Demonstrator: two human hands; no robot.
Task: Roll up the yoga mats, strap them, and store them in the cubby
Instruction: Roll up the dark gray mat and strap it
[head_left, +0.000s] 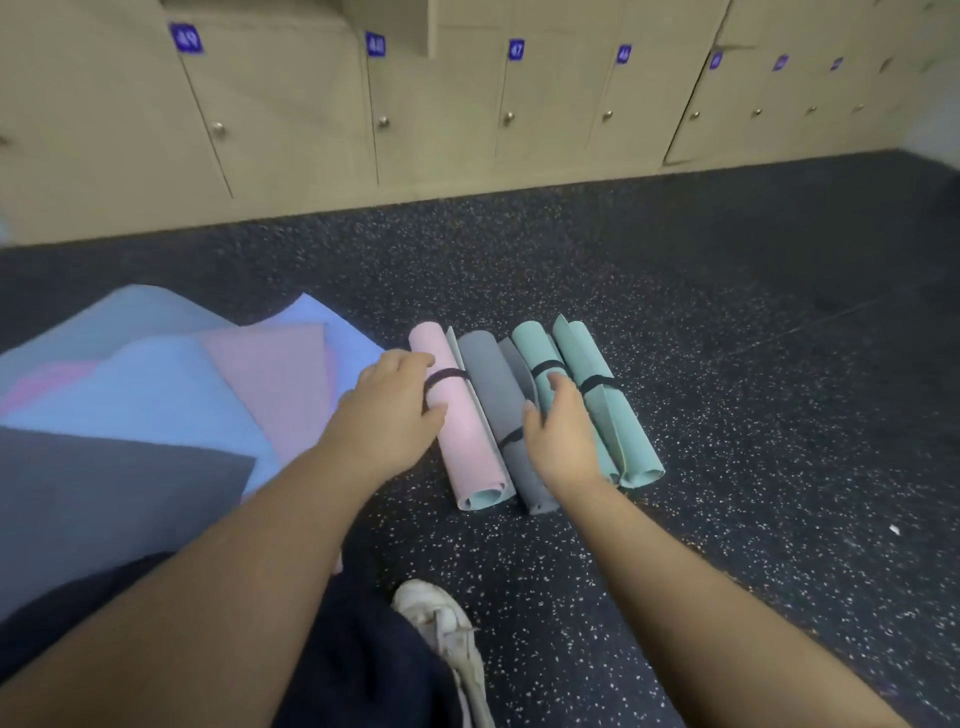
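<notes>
Left fingers: the left hand (387, 397) curls round the left side of the pink roll (465, 421), thumb on top near its black strap (444, 375); it grips the roll.
Right fingers: the right hand (558, 434) lies over the seam between the grey roll (493, 384) and the nearer green roll (535, 353), fingers bent down onto the green roll and thumb against the grey one; whether they truly clasp anything cannot be told.
Pink roll: lies on the floor (727, 364), pale green inside showing at its near end; it is the leftmost of four rolls laid side by side.
Grey roll: touching the pink roll's right side, a black strap (511, 436) round its middle.
Green rolls: right of the grey roll, first the nearer green roll with a strap (545, 368), then the outer green roll (602, 405), also strapped (597, 385); the two touch.
Flat mats: left of the pink roll, a fanned pile of unrolled mats (171, 395) in blue, pink, lilac and dark grey lies on the floor.
Lockers: beyond the pink roll, a row of beige locker doors (291, 104) with blue number tags and small knobs, all closed in this stretch.
Shoe: nearer the camera than the pink roll, a worn white shoe (447, 639) beside dark trousers (363, 665).
</notes>
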